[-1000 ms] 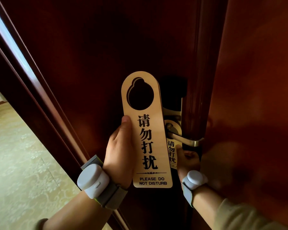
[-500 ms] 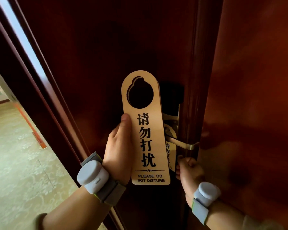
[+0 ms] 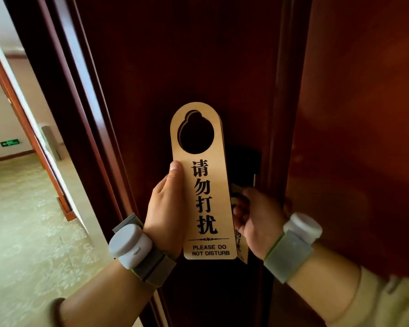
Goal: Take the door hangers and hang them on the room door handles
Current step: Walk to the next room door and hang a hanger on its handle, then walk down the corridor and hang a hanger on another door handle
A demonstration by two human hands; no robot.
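My left hand (image 3: 165,208) holds a gold door hanger (image 3: 206,199) upright in front of the dark red door (image 3: 175,55). It has a round cut-out at the top and reads "PLEASE DO NOT DISTURB"; edges of more hangers show behind it. My right hand (image 3: 257,220) is curled around the door handle, which it hides, below the black lock plate (image 3: 246,161). A second hanger (image 3: 242,249) hangs there, only its lower corner showing behind the held one.
The reddish wood panel (image 3: 364,114) fills the right side. On the left the door frame (image 3: 64,114) opens onto a corridor with patterned carpet (image 3: 21,220) and a green exit sign (image 3: 10,142). Both wrists carry grey bands.
My right hand rose from below the handle and closed over it, covering the lever. The held hanger stayed in place while the view shifted and more of the corridor shows.
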